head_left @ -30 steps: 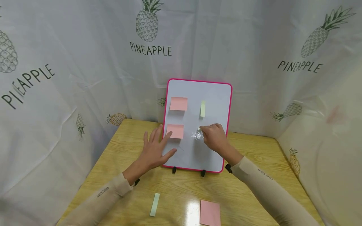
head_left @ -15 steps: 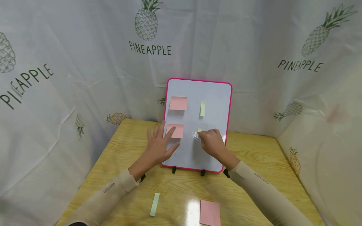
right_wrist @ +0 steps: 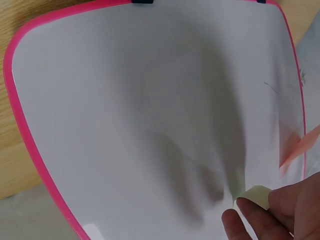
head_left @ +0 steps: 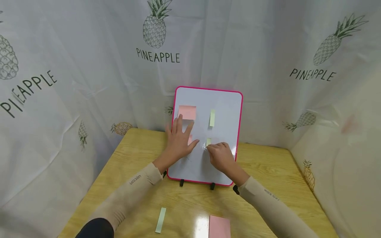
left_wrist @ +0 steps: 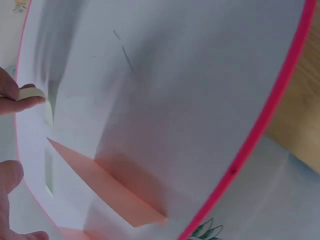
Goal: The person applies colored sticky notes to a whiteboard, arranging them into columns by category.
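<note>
A whiteboard (head_left: 226,109) with a pink frame stands tilted back on the table. My right hand (head_left: 223,158) pinches the lower end of a pale green sticky strip (head_left: 208,141) on the board; in the right wrist view this strip (right_wrist: 258,194) bows outward at the fingertips. Another green strip (head_left: 212,118) hangs above it. My left hand (head_left: 178,143) spreads its fingers before the board's left side, holding nothing. It hides most of the lower pink sticky note (head_left: 190,139), and its fingertips overlap the upper pink note (head_left: 188,112). Contact there cannot be told.
On the wooden table (head_left: 262,165) lie a loose green strip (head_left: 160,220) and a pink sticky-note pad (head_left: 219,226). Small black feet (head_left: 212,186) support the board's lower edge. A pineapple-print curtain (head_left: 253,49) hangs behind and along both sides.
My left hand has risen and shifted right, now covering most of the lower pink note. The right hand has slid down the strip, baring more of its upper part.
</note>
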`<action>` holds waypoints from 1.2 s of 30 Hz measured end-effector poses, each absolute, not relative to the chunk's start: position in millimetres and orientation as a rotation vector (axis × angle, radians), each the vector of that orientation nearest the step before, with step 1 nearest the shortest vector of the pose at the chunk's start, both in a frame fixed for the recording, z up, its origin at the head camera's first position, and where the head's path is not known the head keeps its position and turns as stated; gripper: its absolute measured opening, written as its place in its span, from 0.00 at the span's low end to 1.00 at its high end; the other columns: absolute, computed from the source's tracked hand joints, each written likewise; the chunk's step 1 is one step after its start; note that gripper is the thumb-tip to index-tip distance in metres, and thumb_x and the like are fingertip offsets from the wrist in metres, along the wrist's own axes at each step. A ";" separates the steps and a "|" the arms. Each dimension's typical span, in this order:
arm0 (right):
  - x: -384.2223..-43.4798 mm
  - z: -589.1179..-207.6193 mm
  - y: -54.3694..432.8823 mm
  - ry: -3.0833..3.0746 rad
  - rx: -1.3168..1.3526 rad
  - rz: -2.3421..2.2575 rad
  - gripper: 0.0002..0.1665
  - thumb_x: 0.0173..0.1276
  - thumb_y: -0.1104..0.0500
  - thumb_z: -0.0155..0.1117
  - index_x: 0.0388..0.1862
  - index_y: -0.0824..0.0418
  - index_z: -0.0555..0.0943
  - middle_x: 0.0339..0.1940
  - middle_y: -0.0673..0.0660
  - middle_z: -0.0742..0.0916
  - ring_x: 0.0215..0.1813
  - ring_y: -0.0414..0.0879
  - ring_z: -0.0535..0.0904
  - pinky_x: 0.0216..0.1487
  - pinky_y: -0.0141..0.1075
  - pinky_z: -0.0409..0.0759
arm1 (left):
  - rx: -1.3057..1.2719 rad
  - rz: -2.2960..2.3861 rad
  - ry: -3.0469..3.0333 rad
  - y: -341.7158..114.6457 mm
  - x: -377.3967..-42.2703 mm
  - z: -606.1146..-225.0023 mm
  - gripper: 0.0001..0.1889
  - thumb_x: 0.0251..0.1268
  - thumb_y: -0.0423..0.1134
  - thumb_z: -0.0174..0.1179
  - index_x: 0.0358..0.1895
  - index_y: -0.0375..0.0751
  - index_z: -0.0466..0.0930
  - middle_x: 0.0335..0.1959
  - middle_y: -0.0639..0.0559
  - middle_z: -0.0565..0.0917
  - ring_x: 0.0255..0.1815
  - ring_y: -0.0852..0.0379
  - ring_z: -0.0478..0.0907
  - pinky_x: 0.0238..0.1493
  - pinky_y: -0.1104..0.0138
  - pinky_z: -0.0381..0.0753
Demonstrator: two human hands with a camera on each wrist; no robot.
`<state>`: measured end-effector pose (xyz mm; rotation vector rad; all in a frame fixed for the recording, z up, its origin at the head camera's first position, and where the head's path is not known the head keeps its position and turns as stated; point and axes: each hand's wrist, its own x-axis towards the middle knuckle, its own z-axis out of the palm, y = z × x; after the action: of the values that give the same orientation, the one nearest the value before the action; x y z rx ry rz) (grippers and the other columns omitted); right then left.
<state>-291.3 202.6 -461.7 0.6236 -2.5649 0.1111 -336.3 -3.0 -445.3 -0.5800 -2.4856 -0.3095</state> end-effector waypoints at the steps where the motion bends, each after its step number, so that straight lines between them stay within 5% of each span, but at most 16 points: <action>1: -292.1 -463.8 203.2 -2.558 0.624 0.105 0.06 0.65 0.64 0.65 0.37 0.59 0.88 0.41 0.54 0.91 0.43 0.52 0.87 0.54 0.53 0.78 | -0.579 -0.276 -2.498 0.8 -339.2 -443.3 0.42 0.63 0.67 0.56 0.77 0.55 0.57 0.79 0.35 0.44 0.78 0.36 0.47 0.70 0.30 0.49; 8: -296.0 -469.7 207.8 -2.474 0.660 0.099 0.08 0.64 0.64 0.67 0.42 0.60 0.88 0.42 0.55 0.91 0.45 0.51 0.87 0.54 0.50 0.79 | -0.580 -0.109 -2.545 26.2 -359.4 -433.7 0.48 0.61 0.69 0.55 0.80 0.58 0.47 0.80 0.36 0.37 0.80 0.36 0.38 0.71 0.31 0.41; 29: -292.8 -473.7 210.2 -2.377 0.692 0.060 0.08 0.65 0.64 0.67 0.42 0.61 0.88 0.42 0.55 0.91 0.44 0.50 0.87 0.52 0.47 0.80 | -0.555 0.055 -2.554 61.4 -379.8 -435.9 0.56 0.54 0.77 0.54 0.81 0.61 0.37 0.80 0.35 0.31 0.81 0.36 0.36 0.72 0.32 0.38; 36: -295.1 -474.2 214.1 -2.334 0.734 0.056 0.13 0.59 0.63 0.74 0.44 0.61 0.88 0.44 0.56 0.91 0.45 0.50 0.86 0.53 0.46 0.80 | -0.547 0.059 -2.561 58.8 -381.7 -435.1 0.57 0.52 0.79 0.54 0.81 0.61 0.37 0.80 0.36 0.32 0.81 0.36 0.35 0.72 0.32 0.38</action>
<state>-295.1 214.1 -474.2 0.7336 -2.3343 0.0562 -381.7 58.8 -435.1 -0.5470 -2.5606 0.0592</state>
